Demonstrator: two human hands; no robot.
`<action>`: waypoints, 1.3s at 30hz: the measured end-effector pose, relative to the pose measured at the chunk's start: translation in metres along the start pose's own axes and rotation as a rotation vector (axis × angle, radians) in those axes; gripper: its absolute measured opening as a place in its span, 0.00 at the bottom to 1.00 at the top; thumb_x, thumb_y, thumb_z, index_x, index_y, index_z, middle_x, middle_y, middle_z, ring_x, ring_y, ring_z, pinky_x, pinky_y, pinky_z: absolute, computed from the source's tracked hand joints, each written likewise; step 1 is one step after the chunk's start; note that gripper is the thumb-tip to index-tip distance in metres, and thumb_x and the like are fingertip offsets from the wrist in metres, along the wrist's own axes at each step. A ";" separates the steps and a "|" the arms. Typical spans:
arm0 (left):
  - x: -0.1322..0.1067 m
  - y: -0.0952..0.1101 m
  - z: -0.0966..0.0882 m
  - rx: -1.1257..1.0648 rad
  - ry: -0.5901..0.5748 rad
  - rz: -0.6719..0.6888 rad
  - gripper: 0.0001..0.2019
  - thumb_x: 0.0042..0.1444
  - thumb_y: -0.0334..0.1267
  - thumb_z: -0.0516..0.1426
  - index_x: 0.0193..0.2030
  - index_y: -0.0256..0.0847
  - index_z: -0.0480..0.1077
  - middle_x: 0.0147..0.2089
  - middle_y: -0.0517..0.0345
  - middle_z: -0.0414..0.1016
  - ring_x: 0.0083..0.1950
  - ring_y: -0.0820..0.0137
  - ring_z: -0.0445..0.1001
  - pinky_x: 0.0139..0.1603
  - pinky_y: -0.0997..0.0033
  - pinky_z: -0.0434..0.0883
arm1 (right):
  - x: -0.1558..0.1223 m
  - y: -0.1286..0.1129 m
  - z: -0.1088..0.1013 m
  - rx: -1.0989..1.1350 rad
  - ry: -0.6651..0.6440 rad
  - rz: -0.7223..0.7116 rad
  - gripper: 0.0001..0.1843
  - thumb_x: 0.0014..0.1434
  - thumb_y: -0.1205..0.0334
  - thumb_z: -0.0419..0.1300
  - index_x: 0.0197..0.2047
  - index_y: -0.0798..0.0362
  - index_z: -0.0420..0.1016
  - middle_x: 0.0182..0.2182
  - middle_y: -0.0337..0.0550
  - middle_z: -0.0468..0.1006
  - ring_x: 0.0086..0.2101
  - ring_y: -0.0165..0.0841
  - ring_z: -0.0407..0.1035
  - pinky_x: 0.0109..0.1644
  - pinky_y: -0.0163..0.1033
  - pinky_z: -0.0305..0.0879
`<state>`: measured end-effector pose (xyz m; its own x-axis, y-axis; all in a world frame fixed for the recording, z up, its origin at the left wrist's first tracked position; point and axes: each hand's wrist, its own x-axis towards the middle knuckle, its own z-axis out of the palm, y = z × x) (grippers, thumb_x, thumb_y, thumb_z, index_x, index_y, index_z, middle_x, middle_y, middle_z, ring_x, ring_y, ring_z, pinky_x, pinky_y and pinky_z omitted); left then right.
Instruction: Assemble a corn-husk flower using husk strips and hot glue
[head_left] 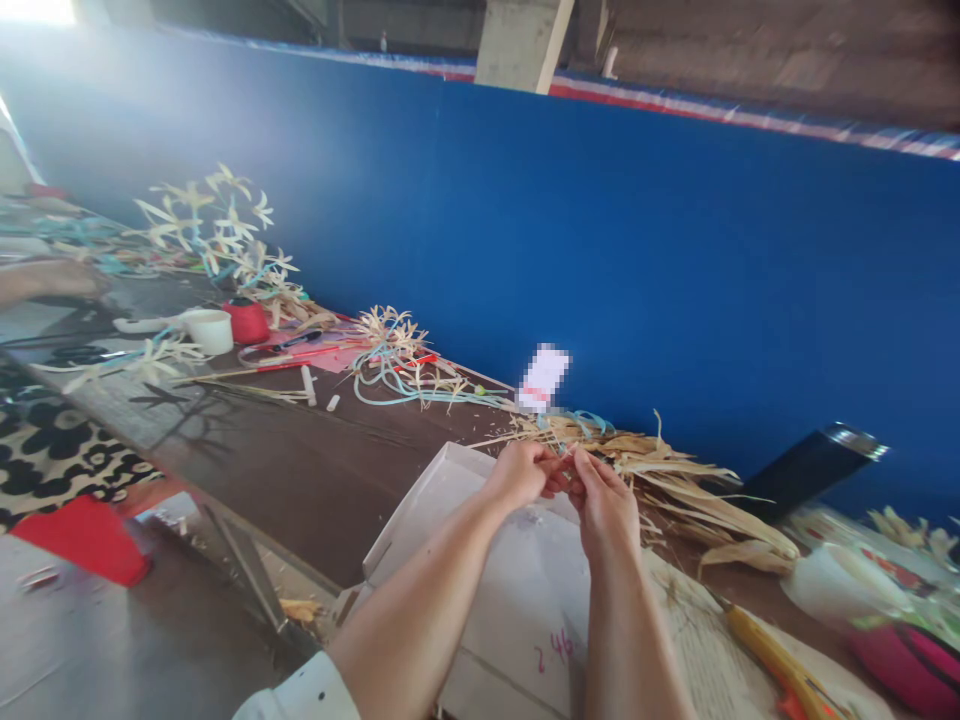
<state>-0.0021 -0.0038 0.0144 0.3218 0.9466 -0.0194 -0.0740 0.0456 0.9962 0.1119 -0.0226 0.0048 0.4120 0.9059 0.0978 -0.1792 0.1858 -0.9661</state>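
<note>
My left hand [519,472] and my right hand [604,502] meet above a white cardboard box [525,590] on the dark wooden table [300,460]. Both hands are closed in a pinch on a small piece of dried straw [564,462] between the fingertips. Just behind the hands lies a heap of dried husk strips [675,480], mixed with a few light blue strips.
A blue wall panel [600,250] runs along the table's far edge. Straw flowers [217,230], a white cup [208,330], a red pot [247,322] and red-handled tools [300,350] lie at left. A black cylinder [810,466] and yellow-handled tool [780,660] are at right. Another person's arm [45,280] rests far left.
</note>
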 end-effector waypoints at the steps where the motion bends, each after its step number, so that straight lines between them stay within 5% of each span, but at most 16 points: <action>1: 0.000 0.001 0.000 -0.022 0.002 -0.016 0.11 0.52 0.41 0.56 0.29 0.34 0.70 0.28 0.53 0.75 0.27 0.73 0.73 0.29 0.74 0.72 | 0.000 -0.001 0.000 0.006 0.010 0.016 0.24 0.39 0.48 0.68 0.37 0.55 0.77 0.23 0.39 0.73 0.17 0.22 0.54 0.18 0.29 0.50; 13: -0.002 0.003 0.002 -0.021 -0.045 -0.043 0.07 0.52 0.36 0.55 0.28 0.34 0.70 0.26 0.55 0.74 0.26 0.75 0.71 0.29 0.74 0.71 | -0.001 -0.008 0.001 0.142 0.071 0.079 0.20 0.38 0.53 0.69 0.33 0.57 0.77 0.31 0.46 0.78 0.18 0.20 0.56 0.17 0.27 0.54; 25: 0.005 -0.016 0.003 0.228 -0.035 0.084 0.12 0.51 0.44 0.53 0.32 0.37 0.71 0.30 0.54 0.76 0.28 0.73 0.73 0.29 0.76 0.70 | 0.005 0.003 -0.004 0.123 0.082 0.002 0.18 0.37 0.57 0.70 0.31 0.58 0.76 0.27 0.43 0.76 0.18 0.20 0.54 0.18 0.27 0.53; 39: 0.005 -0.018 0.006 0.189 -0.012 0.095 0.11 0.50 0.43 0.54 0.29 0.37 0.71 0.28 0.54 0.76 0.27 0.72 0.73 0.28 0.76 0.69 | 0.005 0.004 -0.004 0.125 0.036 -0.023 0.15 0.41 0.57 0.68 0.29 0.57 0.74 0.17 0.34 0.66 0.17 0.19 0.49 0.17 0.26 0.45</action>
<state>0.0067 -0.0022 -0.0032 0.3330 0.9399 0.0752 0.0732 -0.1052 0.9917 0.1164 -0.0189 0.0010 0.4490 0.8869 0.1089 -0.2784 0.2546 -0.9261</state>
